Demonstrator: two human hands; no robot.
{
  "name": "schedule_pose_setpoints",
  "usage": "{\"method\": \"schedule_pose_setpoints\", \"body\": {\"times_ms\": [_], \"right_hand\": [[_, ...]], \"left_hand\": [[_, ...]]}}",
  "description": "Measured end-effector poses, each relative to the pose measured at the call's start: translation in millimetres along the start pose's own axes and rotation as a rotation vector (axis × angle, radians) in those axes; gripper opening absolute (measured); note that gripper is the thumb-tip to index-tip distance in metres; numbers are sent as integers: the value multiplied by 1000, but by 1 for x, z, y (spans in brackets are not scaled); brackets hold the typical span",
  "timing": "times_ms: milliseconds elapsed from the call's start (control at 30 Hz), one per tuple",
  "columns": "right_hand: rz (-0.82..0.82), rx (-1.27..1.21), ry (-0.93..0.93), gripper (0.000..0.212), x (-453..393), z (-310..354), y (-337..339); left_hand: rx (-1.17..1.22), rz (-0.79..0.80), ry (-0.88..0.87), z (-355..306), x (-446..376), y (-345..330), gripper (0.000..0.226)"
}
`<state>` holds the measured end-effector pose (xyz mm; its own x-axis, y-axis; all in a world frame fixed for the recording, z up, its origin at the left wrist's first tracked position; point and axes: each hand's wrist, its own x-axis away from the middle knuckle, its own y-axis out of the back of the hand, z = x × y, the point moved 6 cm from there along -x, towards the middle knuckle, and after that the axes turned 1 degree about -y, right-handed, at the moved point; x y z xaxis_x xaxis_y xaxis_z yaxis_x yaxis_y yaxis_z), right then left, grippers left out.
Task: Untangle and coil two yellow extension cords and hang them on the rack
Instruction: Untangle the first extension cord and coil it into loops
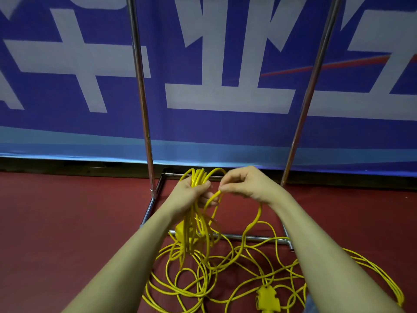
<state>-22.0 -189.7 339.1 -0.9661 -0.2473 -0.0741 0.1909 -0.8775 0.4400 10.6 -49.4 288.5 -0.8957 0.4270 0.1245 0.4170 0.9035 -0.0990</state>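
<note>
My left hand (191,194) grips a bundle of yellow cord loops (198,177), whose strands hang down below my fist. My right hand (244,184) pinches a single yellow strand (214,196) just beside the bundle; that strand curves down to the floor. A tangled heap of yellow extension cord (225,274) lies on the red floor under my forearms. One yellow socket block (267,298) rests in the heap at the lower right. Another yellow block (180,231) hangs among the held loops. The chrome rack (141,86) stands right behind my hands.
The rack's second upright (313,75) rises at the right, and its base bars (248,237) run across the red floor (67,222) under the cords. A blue banner with large white characters (225,98) covers the wall behind.
</note>
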Motion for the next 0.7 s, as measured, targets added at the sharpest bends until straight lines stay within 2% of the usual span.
{"method": "schedule_pose_setpoints", "body": {"times_ms": [133, 267, 533, 633, 700], "right_hand": [[-187, 14, 56, 5, -3, 0, 11], [-339, 15, -4, 27, 0, -16, 22], [-427, -303, -216, 16, 19, -66, 27], [-457, -408, -233, 14, 19, -68, 19], [-559, -485, -193, 14, 17, -65, 22]], "left_hand": [[11, 107, -8, -3, 4, -8, 14], [207, 108, -13, -9, 1, -14, 22], [363, 23, -99, -24, -2, 1, 25], [340, 19, -118, -25, -2, 4, 24], [295, 28, -112, -24, -2, 6, 25]]}}
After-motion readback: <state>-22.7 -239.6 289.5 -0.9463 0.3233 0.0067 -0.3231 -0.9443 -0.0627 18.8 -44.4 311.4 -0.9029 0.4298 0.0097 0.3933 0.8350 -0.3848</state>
